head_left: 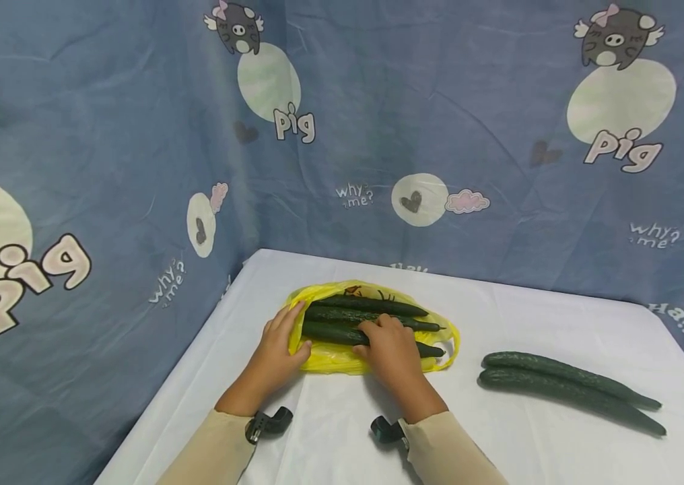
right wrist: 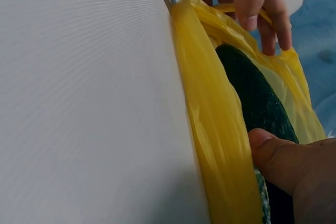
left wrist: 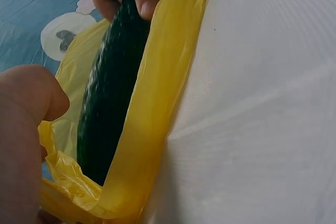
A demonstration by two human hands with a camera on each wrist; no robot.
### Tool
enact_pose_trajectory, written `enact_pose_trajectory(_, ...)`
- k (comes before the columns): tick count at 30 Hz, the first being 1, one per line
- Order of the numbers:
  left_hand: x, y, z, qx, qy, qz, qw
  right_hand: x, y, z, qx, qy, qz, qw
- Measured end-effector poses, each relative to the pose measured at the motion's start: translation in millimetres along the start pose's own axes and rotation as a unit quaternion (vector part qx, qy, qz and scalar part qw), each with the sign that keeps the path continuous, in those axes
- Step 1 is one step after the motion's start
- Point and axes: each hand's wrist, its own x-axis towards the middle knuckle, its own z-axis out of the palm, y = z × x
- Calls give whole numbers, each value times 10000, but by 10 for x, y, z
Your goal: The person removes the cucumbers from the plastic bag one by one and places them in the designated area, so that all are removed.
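Observation:
A yellow plastic bag (head_left: 336,364) lies on its side on the white table, its mouth spread, with three dark green cucumbers in it. My left hand (head_left: 278,347) holds the bag's left end, fingers over its rim and thumb at the front edge. My right hand (head_left: 393,347) grips the nearest cucumber (head_left: 332,331) around its middle. In the right wrist view the right thumb (right wrist: 273,150) presses on that cucumber's side. Behind it lie the middle cucumber (head_left: 342,314) and the rear cucumber (head_left: 378,305). The right hand's fingertips are partly hidden.
To the right, two long cucumbers lie side by side on the table: a rear one (head_left: 560,369) and a front one (head_left: 566,396). The white-covered table (head_left: 536,323) meets a blue printed cloth (head_left: 330,229) behind and at the left.

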Motion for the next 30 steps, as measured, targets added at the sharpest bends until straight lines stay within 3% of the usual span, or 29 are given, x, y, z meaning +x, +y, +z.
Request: enact_pose_trajectory(30, 6, 12, 20, -7, -58, -59, 10000, -511, 484, -291, 128, 594, 4, 9982)
